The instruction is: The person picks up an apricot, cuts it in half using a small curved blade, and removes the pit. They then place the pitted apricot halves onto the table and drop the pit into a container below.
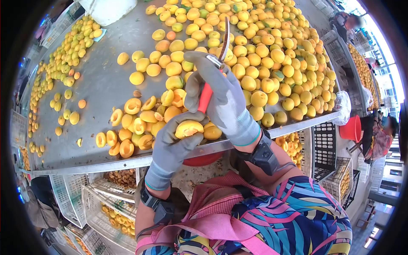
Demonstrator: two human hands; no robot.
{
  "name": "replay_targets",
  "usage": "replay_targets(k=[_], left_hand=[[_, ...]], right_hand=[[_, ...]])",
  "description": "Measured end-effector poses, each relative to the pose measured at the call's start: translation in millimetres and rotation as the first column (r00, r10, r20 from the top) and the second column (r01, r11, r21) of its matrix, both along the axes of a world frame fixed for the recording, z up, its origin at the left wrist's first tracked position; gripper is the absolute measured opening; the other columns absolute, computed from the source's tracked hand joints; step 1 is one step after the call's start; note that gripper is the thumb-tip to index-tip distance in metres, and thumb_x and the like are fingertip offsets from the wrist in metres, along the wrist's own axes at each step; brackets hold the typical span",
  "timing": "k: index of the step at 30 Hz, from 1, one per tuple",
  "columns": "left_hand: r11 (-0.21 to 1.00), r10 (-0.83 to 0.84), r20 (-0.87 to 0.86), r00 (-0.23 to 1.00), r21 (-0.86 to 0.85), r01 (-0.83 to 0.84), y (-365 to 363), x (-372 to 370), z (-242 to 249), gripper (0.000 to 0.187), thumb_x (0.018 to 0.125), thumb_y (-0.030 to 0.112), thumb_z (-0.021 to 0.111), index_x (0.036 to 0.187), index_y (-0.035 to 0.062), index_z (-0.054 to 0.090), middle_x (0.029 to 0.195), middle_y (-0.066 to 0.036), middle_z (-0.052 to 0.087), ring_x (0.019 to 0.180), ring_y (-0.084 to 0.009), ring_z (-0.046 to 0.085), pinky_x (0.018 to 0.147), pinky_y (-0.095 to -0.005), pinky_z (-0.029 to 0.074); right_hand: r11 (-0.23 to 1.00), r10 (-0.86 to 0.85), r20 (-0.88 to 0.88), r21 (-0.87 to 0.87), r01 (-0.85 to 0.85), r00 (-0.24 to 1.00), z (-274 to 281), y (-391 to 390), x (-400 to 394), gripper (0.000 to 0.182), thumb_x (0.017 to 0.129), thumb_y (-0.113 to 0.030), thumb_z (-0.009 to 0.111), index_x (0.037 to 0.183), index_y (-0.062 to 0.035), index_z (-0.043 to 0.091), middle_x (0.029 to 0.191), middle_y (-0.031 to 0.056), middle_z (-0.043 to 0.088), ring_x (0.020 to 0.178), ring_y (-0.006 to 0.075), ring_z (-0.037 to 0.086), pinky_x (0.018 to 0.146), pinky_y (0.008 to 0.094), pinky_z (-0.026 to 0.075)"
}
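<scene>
Left hand (172,144), grey glove, grip closed around an apricot half (188,128), cut face up, held just above the table's (102,80) near edge; fingers curl under the fruit, thumb on its left side, wrist angled up from below the edge. Right hand (223,100), also gloved, just right of and above the fruit, grip clenched on a red-handled knife (205,97); curved blade points up and away over the pile, index finger stretched along it. Black wrist devices on both forearms. Left of the hands, a heap of cut apricot halves (131,125) near the near edge; scattered whole fruit toward the far left edge. Big pile of whole apricots (263,55) fills the table's far right part. Crates (106,204) with fruit below the near edge, red bucket (352,128) past the right edge
</scene>
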State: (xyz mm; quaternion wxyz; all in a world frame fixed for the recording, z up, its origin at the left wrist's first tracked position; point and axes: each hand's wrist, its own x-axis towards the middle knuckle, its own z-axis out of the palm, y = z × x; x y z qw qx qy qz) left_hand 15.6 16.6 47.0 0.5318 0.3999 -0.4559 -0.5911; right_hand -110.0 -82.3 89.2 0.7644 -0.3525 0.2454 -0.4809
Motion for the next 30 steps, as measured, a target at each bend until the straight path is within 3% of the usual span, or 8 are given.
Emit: replay_targets(k=[4, 8, 10, 11, 12, 14, 18, 30], left_hand=[[0.999, 0.030, -0.112, 0.993, 0.031, -0.027, -2.9, -4.4, -9.0, 0.038, 0.086, 0.009, 0.064, 0.122, -0.0001, 0.053, 0.113, -0.009, 0.062, 0.105, -0.0159, 0.058, 0.093, -0.0282, 0.045], [0.968, 0.189, -0.308, 0.932, 0.221, -0.123, -5.0, -12.4, -5.4, 0.039, 0.088, 0.009, 0.063, 0.124, 0.0004, 0.050, 0.111, -0.009, 0.062, 0.097, -0.0141, 0.061, 0.081, -0.0257, 0.051], [0.955, 0.140, -0.298, 0.944, 0.293, -0.049, -6.8, -14.0, -6.5, 0.040, 0.089, 0.007, 0.061, 0.126, 0.0017, 0.048, 0.107, -0.008, 0.062, 0.088, -0.0118, 0.063, 0.069, -0.0223, 0.052], [0.950, 0.175, -0.274, 0.946, 0.299, -0.089, -7.8, -22.5, -4.9, 0.039, 0.087, 0.005, 0.061, 0.124, 0.0027, 0.049, 0.097, -0.008, 0.064, 0.074, -0.0089, 0.062, 0.059, -0.0188, 0.049], [0.950, 0.174, -0.279, 0.944, 0.302, -0.086, -8.0, -24.5, -6.7, 0.039, 0.087, 0.005, 0.061, 0.124, 0.0027, 0.049, 0.097, -0.008, 0.064, 0.074, -0.0089, 0.062, 0.059, -0.0188, 0.049], [0.940, 0.140, -0.221, 0.965, 0.336, -0.059, -8.0, -28.4, -10.8, 0.036, 0.086, 0.004, 0.063, 0.119, 0.0032, 0.051, 0.084, -0.005, 0.064, 0.063, -0.0067, 0.058, 0.052, -0.0177, 0.045], [0.914, 0.213, -0.235, 0.948, 0.392, -0.108, -9.4, -37.0, -4.0, 0.034, 0.084, 0.005, 0.066, 0.115, 0.0036, 0.052, 0.075, -0.002, 0.062, 0.055, -0.0045, 0.053, 0.046, -0.0171, 0.039], [0.924, 0.243, -0.294, 0.924, 0.361, -0.128, -14.1, -43.1, -6.1, 0.030, 0.082, 0.004, 0.068, 0.109, 0.0030, 0.055, 0.079, -0.001, 0.060, 0.057, -0.0041, 0.052, 0.047, -0.0168, 0.040]], right_hand=[[0.993, -0.097, -0.076, 0.061, 0.102, 0.992, 0.1, -1.5, -1.2, 0.035, 0.096, -0.027, 0.049, 0.121, -0.0026, 0.052, 0.061, 0.0004, 0.048, 0.048, 0.0110, 0.048, 0.045, 0.0246, 0.038], [0.941, -0.319, -0.086, -0.150, 0.304, 0.944, 23.5, 2.8, -14.7, 0.037, 0.100, -0.032, 0.042, 0.116, -0.0004, 0.053, 0.057, -0.0030, 0.029, 0.043, 0.0085, 0.032, 0.042, 0.0246, 0.028], [0.895, -0.371, -0.116, -0.309, 0.322, 0.921, 29.2, 13.1, -15.8, 0.037, 0.100, -0.031, 0.039, 0.116, 0.0005, 0.053, 0.056, -0.0031, 0.027, 0.043, 0.0083, 0.030, 0.041, 0.0241, 0.028], [0.709, -0.544, -0.291, -0.661, 0.246, 0.787, 19.8, 13.9, -17.3, 0.036, 0.101, -0.029, 0.039, 0.116, 0.0008, 0.053, 0.055, -0.0032, 0.027, 0.042, 0.0078, 0.029, 0.040, 0.0237, 0.027], [0.710, -0.545, -0.296, -0.661, 0.244, 0.784, 17.2, 17.2, -15.0, 0.036, 0.101, -0.029, 0.039, 0.116, 0.0008, 0.053, 0.055, -0.0032, 0.027, 0.042, 0.0078, 0.029, 0.040, 0.0237, 0.027], [0.891, -0.374, -0.069, -0.304, 0.337, 0.925, 13.9, 24.1, -9.8, 0.036, 0.101, -0.028, 0.040, 0.114, 0.0017, 0.054, 0.054, -0.0034, 0.028, 0.041, 0.0073, 0.028, 0.039, 0.0235, 0.026], [0.845, -0.316, -0.109, -0.484, 0.228, 0.942, 10.8, 25.3, -13.5, 0.033, 0.101, -0.026, 0.041, 0.110, 0.0025, 0.056, 0.052, -0.0033, 0.032, 0.041, 0.0065, 0.027, 0.040, 0.0231, 0.027], [0.837, -0.391, -0.183, -0.480, 0.265, 0.902, 3.0, 30.4, -20.9, 0.031, 0.101, -0.026, 0.040, 0.106, -0.0005, 0.058, 0.052, -0.0028, 0.033, 0.043, 0.0084, 0.028, 0.042, 0.0246, 0.029]])
